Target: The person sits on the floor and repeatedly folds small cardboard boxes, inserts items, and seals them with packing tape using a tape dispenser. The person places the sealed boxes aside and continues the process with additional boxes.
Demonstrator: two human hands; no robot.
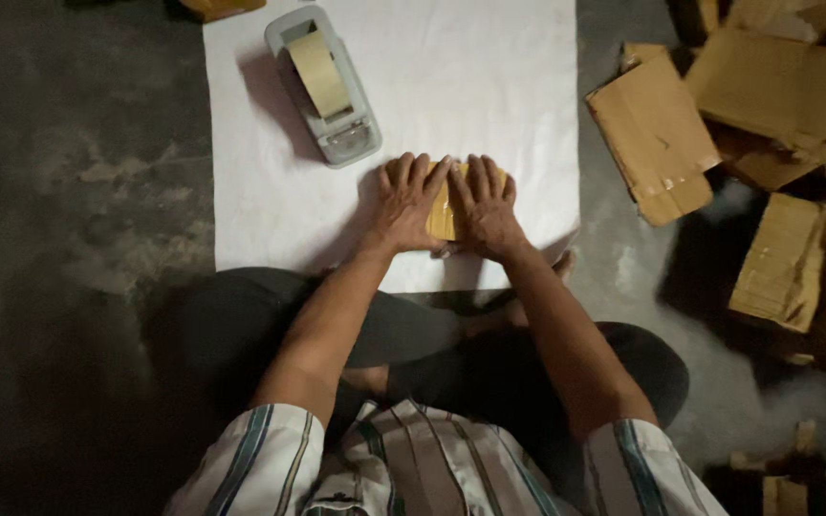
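On the floor: a person sits cross-legged on dark, mottled concrete, in a dim room.
Surface: a white sheet (451, 86) is spread flat on the floor ahead of the knees.
Package: a small yellow-brown parcel (444, 212) lies on the near part of the sheet, mostly covered by both hands.
Left hand (403, 203): palm down on the parcel's left side, fingers stretched out flat and slightly spread, pressing rather than gripping.
Right hand (486, 208): palm down on the parcel's right side, fingers likewise extended, just beside the left hand.
Tape dispenser (325, 86): grey, loaded with a tan roll, standing on the sheet beyond the hands.
Right side: flattened cardboard pieces (657, 134) lie heaped on the concrete.
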